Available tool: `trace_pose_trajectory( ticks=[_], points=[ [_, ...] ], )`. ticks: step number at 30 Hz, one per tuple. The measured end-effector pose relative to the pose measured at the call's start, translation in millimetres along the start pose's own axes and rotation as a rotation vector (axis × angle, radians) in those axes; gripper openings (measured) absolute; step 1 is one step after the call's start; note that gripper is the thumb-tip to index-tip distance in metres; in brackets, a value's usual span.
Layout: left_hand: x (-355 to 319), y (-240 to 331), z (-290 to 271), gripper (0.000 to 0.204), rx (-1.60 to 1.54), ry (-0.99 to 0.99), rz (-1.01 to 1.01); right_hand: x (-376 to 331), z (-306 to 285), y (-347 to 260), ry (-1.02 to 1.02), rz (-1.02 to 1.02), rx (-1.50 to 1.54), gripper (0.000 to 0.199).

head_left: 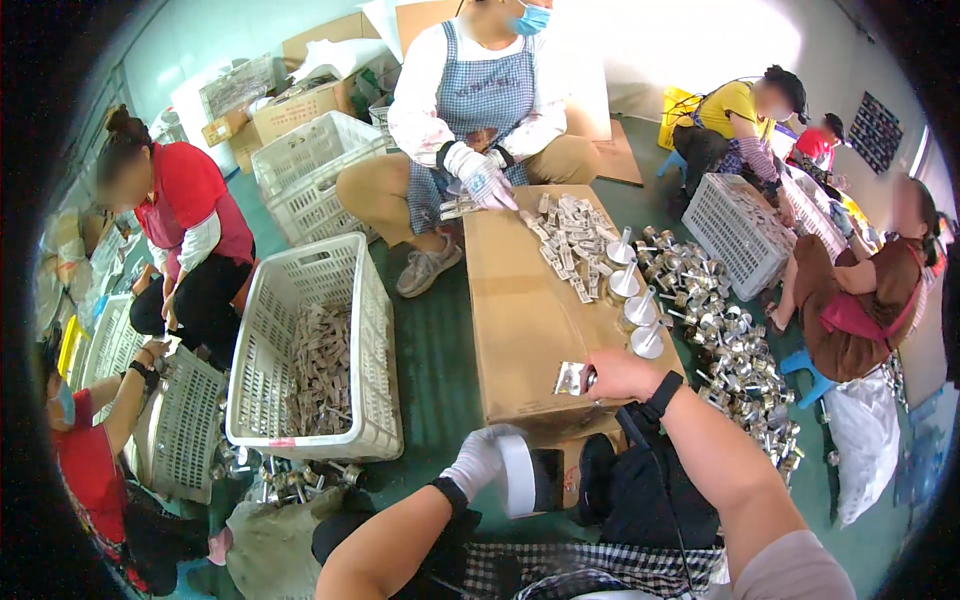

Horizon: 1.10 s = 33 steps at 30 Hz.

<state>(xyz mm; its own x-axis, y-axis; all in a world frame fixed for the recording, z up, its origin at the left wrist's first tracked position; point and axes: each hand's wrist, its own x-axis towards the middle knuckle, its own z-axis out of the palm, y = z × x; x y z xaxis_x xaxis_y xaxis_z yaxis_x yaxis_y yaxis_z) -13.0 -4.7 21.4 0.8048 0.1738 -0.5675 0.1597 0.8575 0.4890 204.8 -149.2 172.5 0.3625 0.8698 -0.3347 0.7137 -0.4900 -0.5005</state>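
Note:
My left hand [478,462], in a white glove with a dark wristband, is closed on a white curved piece [516,474] below the near edge of the cardboard box [520,345]. Its exact kind I cannot make out. My bare right hand [622,377] is closed over the box's near right corner. From its fingers a small flat silvery metal part [573,379] sticks out to the left. Beyond that hand, several white discs with upright stems [646,341] stand along the box's right edge. Small metal parts [568,240] lie heaped on its far end.
Right of the box, shiny round metal fittings [735,345] cover the floor. A white crate [375,400] with small metal parts stands left. Opposite sits a person in a checked apron [485,85], gloved hands at the box's far edge. Other people work by crates on both sides.

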Motion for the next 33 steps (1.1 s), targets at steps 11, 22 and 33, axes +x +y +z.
trace_pose_trajectory(
  ticks=[11, 22, 33],
  points=[
    [-1.4, 4.2, -2.2, 0.023, -0.026, 0.021, -0.033, 4.8, 2.4, -6.1, -0.029, 0.051, 0.012, 0.021],
    [-10.9, 3.9, -11.2, 0.024, 0.627, -0.092, 0.293, 10.6, 12.0, 15.7, 0.005, -0.138, -0.043, 0.029],
    [-24.2, 19.7, -37.5, 0.033, 0.495, -0.043, 0.115, -6.0, 3.7, 0.3, 0.013, -0.066, 0.120, 0.030]
  ],
)
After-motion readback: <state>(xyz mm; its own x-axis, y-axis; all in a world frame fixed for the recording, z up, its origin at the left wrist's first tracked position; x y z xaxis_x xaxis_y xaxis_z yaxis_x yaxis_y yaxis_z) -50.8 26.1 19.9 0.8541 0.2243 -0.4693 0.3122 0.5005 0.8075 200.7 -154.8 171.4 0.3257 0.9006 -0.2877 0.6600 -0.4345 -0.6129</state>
